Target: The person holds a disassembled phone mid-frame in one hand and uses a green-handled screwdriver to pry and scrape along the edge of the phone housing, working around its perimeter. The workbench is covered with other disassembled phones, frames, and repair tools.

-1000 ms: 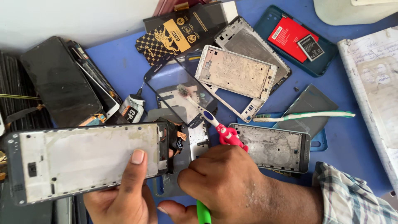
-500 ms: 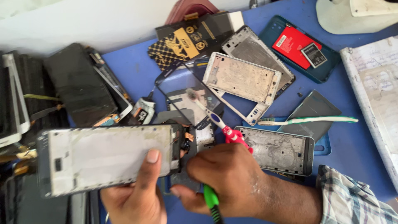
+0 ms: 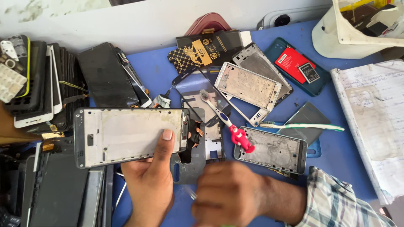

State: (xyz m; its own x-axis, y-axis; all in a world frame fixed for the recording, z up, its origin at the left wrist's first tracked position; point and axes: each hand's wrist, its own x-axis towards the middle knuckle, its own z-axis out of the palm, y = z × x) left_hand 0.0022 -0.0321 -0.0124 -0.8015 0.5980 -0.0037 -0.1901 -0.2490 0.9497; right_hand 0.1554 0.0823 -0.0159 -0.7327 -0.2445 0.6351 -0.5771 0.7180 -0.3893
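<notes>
Grey rectangular phone frame [image 3: 130, 135] is gripped flat in the left hand [image 3: 151, 185], thumb pressing its face for access. Right hand [image 3: 229, 195], blurred beside it, grip indeterminate; red-handled toothbrush [image 3: 227, 122] lies beyond.

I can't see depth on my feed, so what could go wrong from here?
The left hand holds the phone frame only at its lower edge, so it could tip. The right hand is blurred close to the loose dark part at the frame's end and might snag it. The red-handled toothbrush lies close enough to be knocked.
</notes>
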